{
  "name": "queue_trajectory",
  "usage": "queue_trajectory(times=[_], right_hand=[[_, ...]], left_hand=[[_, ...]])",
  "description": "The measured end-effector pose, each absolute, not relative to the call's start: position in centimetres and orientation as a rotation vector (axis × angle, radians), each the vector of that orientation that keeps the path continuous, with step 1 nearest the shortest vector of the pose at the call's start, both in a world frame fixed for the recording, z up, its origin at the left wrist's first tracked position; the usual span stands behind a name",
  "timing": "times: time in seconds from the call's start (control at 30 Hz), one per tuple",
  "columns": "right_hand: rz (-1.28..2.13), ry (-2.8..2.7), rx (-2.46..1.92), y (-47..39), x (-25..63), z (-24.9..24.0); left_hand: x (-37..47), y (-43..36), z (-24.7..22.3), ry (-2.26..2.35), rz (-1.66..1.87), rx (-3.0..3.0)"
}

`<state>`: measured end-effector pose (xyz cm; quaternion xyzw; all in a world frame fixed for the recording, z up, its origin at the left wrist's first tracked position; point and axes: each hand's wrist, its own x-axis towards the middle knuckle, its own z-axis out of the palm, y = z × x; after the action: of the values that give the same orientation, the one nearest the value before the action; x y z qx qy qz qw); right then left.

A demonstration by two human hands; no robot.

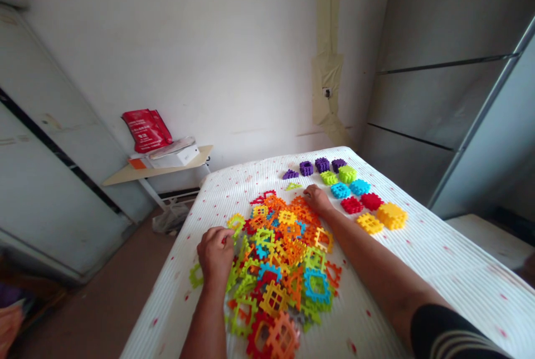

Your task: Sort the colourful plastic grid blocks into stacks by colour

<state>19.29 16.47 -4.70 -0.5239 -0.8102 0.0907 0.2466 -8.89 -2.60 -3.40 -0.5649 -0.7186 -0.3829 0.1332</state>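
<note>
A heap of flat plastic building pieces (278,253) in lime, orange, yellow, blue and red covers the middle of the bed-like surface. At its left edge is my left hand (216,252), fingers curled, close to a lime piece (236,222); what lies inside the fingers, if anything, is hidden. My right hand (316,199) is at the heap's far right edge, beside orange pieces (304,211), with its fingers bent together and their contents not visible. Just left of it lies a lime triangular piece (293,186).
To the right stand stacks sorted by colour: purple (322,165), lime (347,173), blue (360,187), red (371,201) and yellow (392,216). A small table (121,176) with a red bag (146,129) stands at the left. Grey cabinets (430,91) rise at the right.
</note>
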Motion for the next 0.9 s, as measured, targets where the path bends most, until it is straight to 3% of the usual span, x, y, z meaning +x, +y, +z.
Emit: queue_trajectory(times=[0.43,0.63,0.9], right_hand=[[0.244,-2.121,-1.327,16.5,19.6,-4.6],[0.302,-2.040,-1.075,14.3,17.9,-2.5],[0.848,-2.120,-0.669,8.0,12.8,0.6]], left_hand=[[-6.7,-3.3,-2.1,-2.068,-1.706,-1.580],[-6.4,-3.4,-2.1,-1.990,-1.607,-1.687],[-5.4,-3.6,-1.3,-1.731,-1.481,-1.766]])
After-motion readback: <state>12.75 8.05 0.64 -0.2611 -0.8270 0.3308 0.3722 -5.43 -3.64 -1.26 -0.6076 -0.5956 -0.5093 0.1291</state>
